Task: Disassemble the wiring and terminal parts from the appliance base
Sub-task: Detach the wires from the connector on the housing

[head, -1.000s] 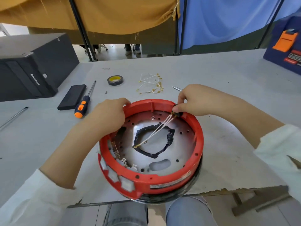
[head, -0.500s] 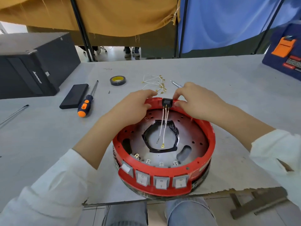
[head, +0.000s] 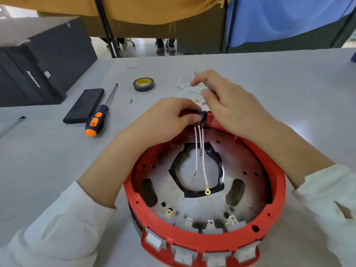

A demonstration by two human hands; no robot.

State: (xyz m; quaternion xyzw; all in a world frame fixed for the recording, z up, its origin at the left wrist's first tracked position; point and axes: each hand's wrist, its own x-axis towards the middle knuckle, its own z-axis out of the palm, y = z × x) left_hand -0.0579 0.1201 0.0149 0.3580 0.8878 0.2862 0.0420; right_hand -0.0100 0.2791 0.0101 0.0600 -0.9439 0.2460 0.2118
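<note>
The red ring-shaped appliance base lies open side up at the table's near edge. My left hand pinches a black terminal block at the base's far rim. Three white wires hang from that block into the base, and the longest ends in a yellow ring terminal. My right hand is lifted just behind the rim, above a pile of loose wires. Its thumb and fingers hold a thin grey metal tool.
Several grey rocker switches line the base's near wall. An orange-handled screwdriver, a flat black slab and a tape roll lie to the left. A black computer case stands far left, near a thin rod.
The base was turned so the switches face me. My left hand took hold of the black block, and my right hand left it, moved back and picked up the thin tool.
</note>
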